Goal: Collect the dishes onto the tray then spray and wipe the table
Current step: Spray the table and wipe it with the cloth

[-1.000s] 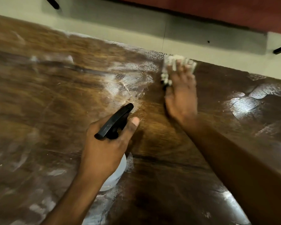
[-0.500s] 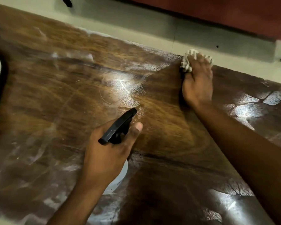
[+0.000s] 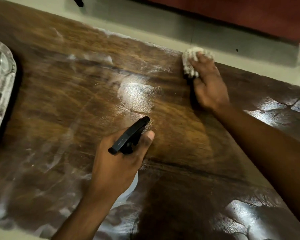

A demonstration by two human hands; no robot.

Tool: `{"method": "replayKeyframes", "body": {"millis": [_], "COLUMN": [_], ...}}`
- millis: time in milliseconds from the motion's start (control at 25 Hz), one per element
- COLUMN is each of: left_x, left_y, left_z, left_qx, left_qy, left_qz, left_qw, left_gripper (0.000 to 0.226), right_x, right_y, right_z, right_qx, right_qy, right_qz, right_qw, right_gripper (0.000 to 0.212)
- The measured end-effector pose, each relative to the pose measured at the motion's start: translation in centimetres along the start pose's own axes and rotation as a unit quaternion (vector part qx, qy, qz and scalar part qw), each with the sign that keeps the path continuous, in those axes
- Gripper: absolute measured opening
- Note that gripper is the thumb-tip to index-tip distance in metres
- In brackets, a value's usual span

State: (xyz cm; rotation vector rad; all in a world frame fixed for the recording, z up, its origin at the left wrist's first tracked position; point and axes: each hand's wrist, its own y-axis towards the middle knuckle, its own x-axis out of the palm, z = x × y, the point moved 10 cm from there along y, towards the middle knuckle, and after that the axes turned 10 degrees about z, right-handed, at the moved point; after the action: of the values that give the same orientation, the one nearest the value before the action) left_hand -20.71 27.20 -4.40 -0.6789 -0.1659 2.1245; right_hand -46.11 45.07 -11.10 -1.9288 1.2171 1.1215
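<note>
My left hand (image 3: 118,161) grips a spray bottle (image 3: 129,135) with a black trigger head; its white body shows below my palm. My right hand (image 3: 210,84) presses a crumpled white cloth (image 3: 190,61) flat on the dark wooden table (image 3: 68,110), close to the far edge. White wet streaks and a round sprayed patch lie between the two hands. At the left edge of the view sits the silver tray (image 3: 5,78), with a glass dish on it, mostly cut off.
Beyond the table's far edge is a pale floor (image 3: 145,19) and a red-brown wall base. Black chair or table legs (image 3: 78,1) stand at the top left and far right. Wet shiny patches cover the table's right side.
My right hand with the cloth has slid along the far edge toward the right. The view has shifted so the tray has come into sight on the left. My left hand still holds the bottle.
</note>
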Motion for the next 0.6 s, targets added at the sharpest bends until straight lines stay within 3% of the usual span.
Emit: {"method": "replayKeyframes", "body": {"millis": [40, 120, 200, 240, 320, 360, 400, 440, 520, 600], "left_x": [-0.2, -0.6, -1.2, -1.4, -2.1, -2.4, -2.6, -2.9, -3.5, -4.4], "left_y": [-0.2, -0.7, -1.6, -2.1, -3.1, -3.7, -4.2, -4.8, -5.9, -7.0], "left_z": [-0.4, -1.0, -2.0, -2.5, -3.3, -3.6, -3.8, -4.2, -4.9, -5.6], "left_qx": [-0.007, -0.020, -0.036, -0.045, -0.053, -0.056, -0.060, -0.067, -0.084, -0.089], "left_qy": [-0.006, -0.015, -0.007, -0.003, 0.009, 0.014, 0.019, 0.024, 0.036, 0.048], "left_qz": [-0.007, -0.022, -0.030, -0.037, -0.049, -0.056, -0.066, -0.071, -0.073, -0.066], "left_qw": [1.000, 0.999, 0.999, 0.998, 0.997, 0.997, 0.996, 0.995, 0.993, 0.993], "left_gripper": [0.047, 0.039, 0.032, 0.029, 0.026, 0.029, 0.034, 0.035, 0.035, 0.030], "right_x": [0.0, 2.2, 6.0, 7.6, 9.0, 8.7, 8.0, 7.2, 3.9, 2.7], "right_y": [-0.3, -3.4, -10.0, -14.2, -21.6, -23.0, -22.4, -20.2, -14.6, -13.5], "right_z": [-0.2, -2.9, -7.7, -10.1, -11.9, -10.9, -9.6, -7.8, -4.0, -3.7], "right_qx": [0.042, 0.023, -0.122, -0.224, -0.414, -0.465, -0.463, -0.395, -0.136, 0.082], "right_qy": [0.009, -0.036, -0.066, -0.062, -0.058, -0.067, -0.086, -0.098, -0.076, -0.026], "right_qz": [0.033, 0.020, -0.058, -0.114, -0.227, -0.255, -0.247, -0.210, -0.057, 0.069], "right_qw": [0.999, 0.999, 0.989, 0.966, 0.880, 0.845, 0.847, 0.889, 0.986, 0.994], "right_gripper": [0.071, 0.070, 0.071, 0.076, 0.084, 0.082, 0.077, 0.072, 0.070, 0.072]}}
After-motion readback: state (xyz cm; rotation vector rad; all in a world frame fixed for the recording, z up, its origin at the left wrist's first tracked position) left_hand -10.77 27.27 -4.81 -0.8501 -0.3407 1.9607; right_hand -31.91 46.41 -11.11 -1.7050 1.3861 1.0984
